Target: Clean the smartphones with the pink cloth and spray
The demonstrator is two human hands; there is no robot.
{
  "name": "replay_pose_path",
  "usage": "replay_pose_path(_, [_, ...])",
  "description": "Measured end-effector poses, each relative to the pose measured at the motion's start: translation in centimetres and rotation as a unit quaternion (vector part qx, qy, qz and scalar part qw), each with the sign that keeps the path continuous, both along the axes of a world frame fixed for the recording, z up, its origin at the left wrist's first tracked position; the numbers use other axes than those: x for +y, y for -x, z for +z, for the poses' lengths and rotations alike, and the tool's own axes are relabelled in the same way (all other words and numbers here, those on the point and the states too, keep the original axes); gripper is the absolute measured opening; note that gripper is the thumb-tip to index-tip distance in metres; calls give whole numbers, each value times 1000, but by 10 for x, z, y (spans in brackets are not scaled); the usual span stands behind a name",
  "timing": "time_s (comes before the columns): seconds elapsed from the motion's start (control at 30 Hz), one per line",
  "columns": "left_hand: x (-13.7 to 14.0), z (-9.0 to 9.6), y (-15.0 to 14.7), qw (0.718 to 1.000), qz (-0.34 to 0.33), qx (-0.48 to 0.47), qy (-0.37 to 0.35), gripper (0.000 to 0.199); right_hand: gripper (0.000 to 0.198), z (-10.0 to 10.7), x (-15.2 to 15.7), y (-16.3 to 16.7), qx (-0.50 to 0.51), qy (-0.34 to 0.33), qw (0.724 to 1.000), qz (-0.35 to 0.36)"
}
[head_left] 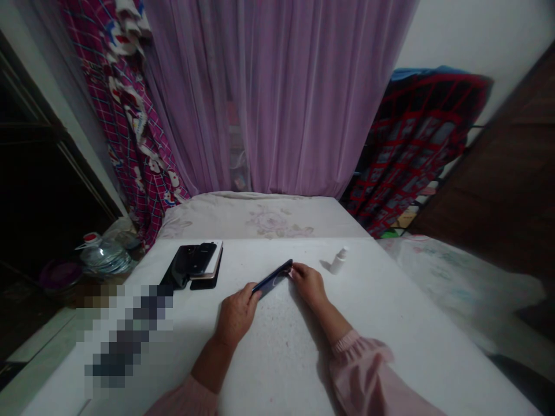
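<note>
A dark blue phone (273, 278) is held tilted above the white table, its long edge toward the far side. The fingers of my left hand (236, 312) are closed around its lower left end. At its upper right end, my right hand (309, 284) pinches the edge with thumb and fingers. A small light spot shows by the right fingertips, too small to make out. On the phone's near face is a faint pale curve. To the right of my right hand a small white spray bottle (338, 261) stands upright.
At the left of the white table (277, 370) lie a black phone (203, 258), a pale boxy item (215, 257) and black cases (177, 266). A blurred-out patch (130, 335) covers something nearer. Purple curtains (295, 98) hang behind; a water jug (104, 254) stands at the left.
</note>
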State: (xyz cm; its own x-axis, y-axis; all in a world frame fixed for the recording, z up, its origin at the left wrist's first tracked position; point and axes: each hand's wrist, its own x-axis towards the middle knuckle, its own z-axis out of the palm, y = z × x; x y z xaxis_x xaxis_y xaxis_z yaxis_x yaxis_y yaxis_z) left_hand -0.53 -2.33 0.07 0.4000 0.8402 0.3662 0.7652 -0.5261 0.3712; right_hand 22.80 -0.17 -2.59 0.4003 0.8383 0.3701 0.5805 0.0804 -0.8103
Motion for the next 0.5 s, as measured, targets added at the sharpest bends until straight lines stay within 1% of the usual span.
replay_pose_path(0.13, [-1,2,0,1000,0,1,11,23,26,14,13,2,24,-18,999,-14])
replay_pose_path(0.2, [-1,2,0,1000,2,3,14,23,29,17,14,4,30,-18,999,-17])
replay_pose_path(0.27, [0,2,-1,1000,6,2,16,23,28,15,11,8,30,-5,999,-18])
replay_pose_path(0.4, [0,2,-1,1000,2,-7,25,23,25,2,-1,11,24,34,999,-21])
replay_pose_path(0.5, [-1,1,0,998,8,-19,58,23,24,-1,-5,10,20,46,998,-22])
